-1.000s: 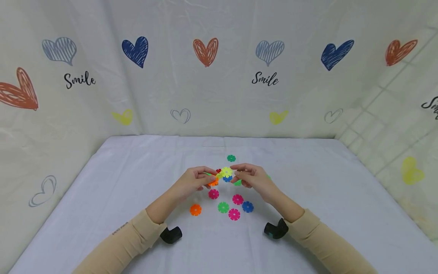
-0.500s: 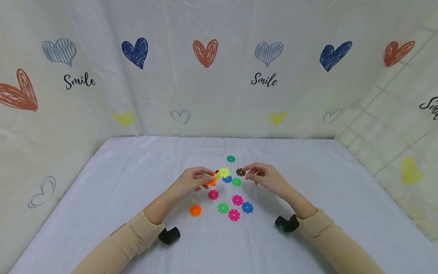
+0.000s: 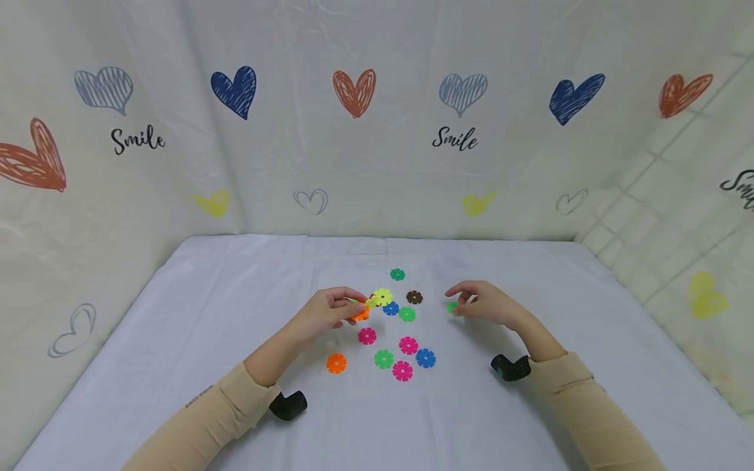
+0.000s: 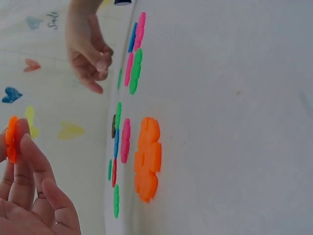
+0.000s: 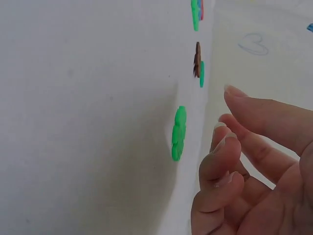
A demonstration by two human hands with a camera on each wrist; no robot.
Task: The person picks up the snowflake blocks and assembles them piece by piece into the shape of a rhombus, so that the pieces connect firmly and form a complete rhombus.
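Note:
My left hand (image 3: 326,311) pinches an orange flower-shaped disc (image 3: 361,314) between thumb and fingers, raised above the table; the left wrist view shows that orange disc (image 4: 11,139) edge-on. A bright yellow flower disc (image 3: 382,297) sticks out to the right of it, joined through another yellow piece seen at a slant. At the right, my right hand (image 3: 483,302) hovers with loosely bent fingers and nothing in them. A green notched disc (image 3: 452,307) lies on the cloth by its fingertips, partly hidden in the head view; the right wrist view shows this green disc (image 5: 179,133) apart from the hand.
On the white-covered table (image 3: 235,281) lie several loose discs: a brown disc (image 3: 415,297), a blue disc (image 3: 426,358), a pink disc (image 3: 403,371), an orange disc (image 3: 336,363) and a far green disc (image 3: 397,274). A heart-printed curtain (image 3: 383,157) stands behind.
My right hand has moved right, away from the yellow disc and past the brown one, to the green disc. The left hand has shifted slightly left with its joined pieces.

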